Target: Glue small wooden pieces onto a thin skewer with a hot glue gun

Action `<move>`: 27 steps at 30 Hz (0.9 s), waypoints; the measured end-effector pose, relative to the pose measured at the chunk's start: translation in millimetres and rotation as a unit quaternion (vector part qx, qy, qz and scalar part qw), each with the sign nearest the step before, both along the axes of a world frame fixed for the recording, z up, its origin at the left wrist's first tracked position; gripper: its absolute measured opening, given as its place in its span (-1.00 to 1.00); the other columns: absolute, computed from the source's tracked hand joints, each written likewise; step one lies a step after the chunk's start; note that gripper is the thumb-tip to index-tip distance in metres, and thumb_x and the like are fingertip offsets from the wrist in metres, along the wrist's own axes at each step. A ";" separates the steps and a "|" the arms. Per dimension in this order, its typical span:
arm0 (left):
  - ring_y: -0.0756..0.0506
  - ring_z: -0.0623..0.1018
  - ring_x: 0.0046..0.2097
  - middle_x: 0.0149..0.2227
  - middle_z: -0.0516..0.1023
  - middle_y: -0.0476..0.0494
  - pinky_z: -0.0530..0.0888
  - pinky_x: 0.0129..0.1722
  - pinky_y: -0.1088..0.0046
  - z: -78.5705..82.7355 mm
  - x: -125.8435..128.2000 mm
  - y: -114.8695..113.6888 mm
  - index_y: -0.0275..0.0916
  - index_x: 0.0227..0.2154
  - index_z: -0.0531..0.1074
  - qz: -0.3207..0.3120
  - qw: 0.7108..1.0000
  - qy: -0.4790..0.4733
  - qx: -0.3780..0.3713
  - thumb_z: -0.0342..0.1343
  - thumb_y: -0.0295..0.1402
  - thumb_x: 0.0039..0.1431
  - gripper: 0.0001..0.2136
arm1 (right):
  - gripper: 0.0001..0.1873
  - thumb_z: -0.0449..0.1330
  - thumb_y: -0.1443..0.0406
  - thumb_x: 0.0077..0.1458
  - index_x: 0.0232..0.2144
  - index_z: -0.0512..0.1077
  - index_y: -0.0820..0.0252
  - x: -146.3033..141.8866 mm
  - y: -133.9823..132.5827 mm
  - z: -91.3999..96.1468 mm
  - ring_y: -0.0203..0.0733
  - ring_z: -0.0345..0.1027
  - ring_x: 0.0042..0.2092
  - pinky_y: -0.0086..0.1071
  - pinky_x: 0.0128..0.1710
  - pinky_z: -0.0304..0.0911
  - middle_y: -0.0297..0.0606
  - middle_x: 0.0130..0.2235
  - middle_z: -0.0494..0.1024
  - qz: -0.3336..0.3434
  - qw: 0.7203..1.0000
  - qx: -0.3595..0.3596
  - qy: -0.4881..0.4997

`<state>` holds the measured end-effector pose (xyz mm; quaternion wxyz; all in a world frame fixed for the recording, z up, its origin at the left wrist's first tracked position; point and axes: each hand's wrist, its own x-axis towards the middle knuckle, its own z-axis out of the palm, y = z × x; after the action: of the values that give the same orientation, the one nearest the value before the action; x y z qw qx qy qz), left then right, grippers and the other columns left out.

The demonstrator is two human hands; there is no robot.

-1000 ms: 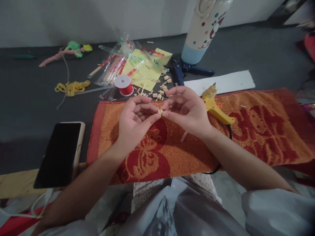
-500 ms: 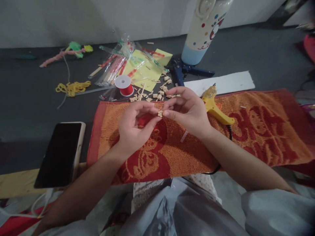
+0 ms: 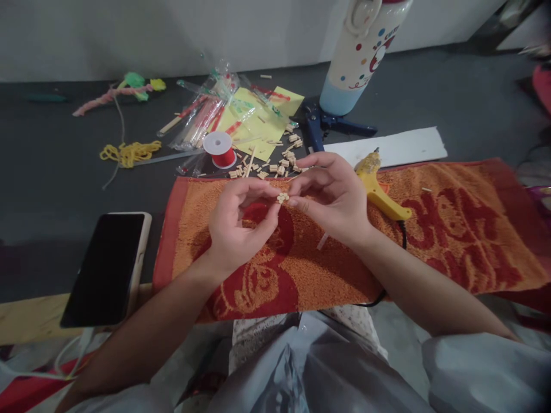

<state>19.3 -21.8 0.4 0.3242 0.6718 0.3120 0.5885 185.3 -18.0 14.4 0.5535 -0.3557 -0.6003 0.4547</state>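
Observation:
A small cluster of short wooden stick pieces (image 3: 283, 198), cut ends facing me, is pinched between both hands above the towel (image 3: 336, 269). On its left side, my left hand (image 3: 243, 223) grips it with thumb and fingertips. My right hand (image 3: 333, 195) closes on its right side with thumb and index finger, the other fingers curled. More cut stick pieces (image 3: 282, 167) lie scattered just beyond the fingers. A yellow glue gun (image 3: 381, 198) rests on the towel to the right of my right hand.
A spool of red thread (image 3: 219, 150), plastic-wrapped sticks (image 3: 204, 115) and yellow paper (image 3: 262, 137) lie behind. A blue cutter tool (image 3: 316, 129), a water bottle (image 3: 348, 80) and a white strip (image 3: 400, 148) are at the back right. A phone (image 3: 105, 269) sits left, near yellow yarn (image 3: 129, 154).
The cluster has turned slightly in the fingertips, showing its cut ends more fully. Both hands stay nearly in place; the whole view has shifted a little.

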 end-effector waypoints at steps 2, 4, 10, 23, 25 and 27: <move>-0.07 0.61 -0.21 -0.23 0.56 -0.08 0.61 -0.15 0.28 0.1 0.1 0.1 -0.05 -0.10 0.38 -0.004 1.000 0.000 -0.001 0.22 -0.46 0.12 -0.70 | -0.56 0.37 0.25 -0.01 -0.11 0.29 0.07 -0.2 -0.4 0.4 -0.31 0.43 -0.35 -0.34 -0.25 0.43 -0.42 -0.40 0.48 -0.008 1.000 0.009 -0.008; -0.05 0.62 -0.21 -0.23 0.57 -0.07 0.61 -0.14 0.32 0.2 0.2 0.0 -0.08 -0.11 0.38 -0.004 1.000 0.001 -0.003 0.23 -0.49 0.10 -0.69 | -0.57 0.36 0.26 0.00 -0.11 0.29 0.06 -0.2 -0.8 0.9 -0.30 0.43 -0.33 -0.33 -0.23 0.43 -0.42 -0.39 0.48 -0.015 1.000 0.016 -0.015; -0.02 0.63 -0.23 -0.26 0.58 -0.02 0.61 -0.13 0.36 3.0 -0.2 -1.9 -0.13 -0.16 0.39 0.025 1.000 0.007 -0.009 0.28 -0.52 0.04 -0.68 | -0.61 0.33 0.30 0.03 -0.11 0.28 0.07 0.7 -1.5 1.9 -0.31 0.43 -0.34 -0.32 -0.24 0.44 -0.41 -0.39 0.50 -0.012 0.999 0.031 -0.025; -0.05 0.63 -0.28 -0.32 0.57 -0.01 0.63 -0.22 0.31 7.4 1.0 -4.6 -0.07 -0.22 0.39 0.029 0.999 0.014 -0.013 0.29 -0.45 0.05 -0.73 | -0.64 0.31 0.29 0.05 -0.14 0.27 0.07 2.2 -4.8 1.5 -0.28 0.45 -0.34 -0.26 -0.23 0.46 -0.39 -0.39 0.50 -0.016 0.998 0.037 -0.038; -0.04 0.62 -0.29 -0.31 0.56 -0.01 0.62 -0.22 0.32 6.1 0.8 -3.6 -0.07 -0.19 0.38 0.024 1.000 0.012 -0.010 0.29 -0.46 0.05 -0.71 | -0.64 0.32 0.29 0.05 -0.14 0.26 0.07 1.6 -4.2 1.3 -0.28 0.44 -0.35 -0.27 -0.25 0.45 -0.40 -0.40 0.50 -0.016 0.999 0.036 -0.034; -0.04 0.61 -0.28 -0.29 0.54 -0.02 0.60 -0.20 0.32 4.8 0.7 -2.1 -0.07 -0.16 0.37 0.018 1.000 0.011 -0.013 0.28 -0.47 0.06 -0.69 | -0.62 0.33 0.28 0.04 -0.14 0.26 0.07 0.8 -3.2 1.3 -0.29 0.44 -0.36 -0.28 -0.25 0.45 -0.41 -0.40 0.49 -0.013 0.999 0.029 -0.026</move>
<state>20.0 -23.9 5.2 0.3187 0.6685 0.3352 0.5824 186.2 -21.1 15.7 0.5533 -0.3593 -0.6228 0.4206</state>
